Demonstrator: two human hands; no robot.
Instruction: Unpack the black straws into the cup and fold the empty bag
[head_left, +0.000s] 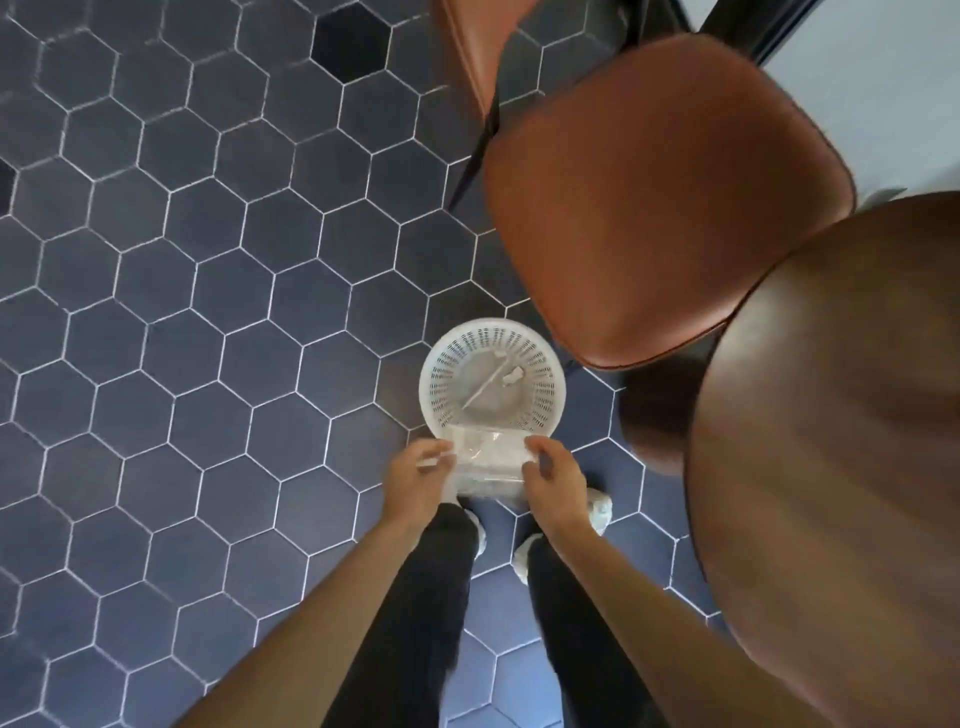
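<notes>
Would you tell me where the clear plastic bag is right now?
In the head view, the clear plastic bag is low centre, held between the left hand and right hand, just above the near rim of the white basket.

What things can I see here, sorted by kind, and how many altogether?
Hands: 2, left hand and right hand
Clear plastic bag, held between them: 1
White slotted basket on the floor: 1
Brown chair: 1
Dark wooden table: 1
Total: 6

Bare forearms without sleeves, black trousers (441, 597), pale shoes (600, 506) on both feet
</notes>
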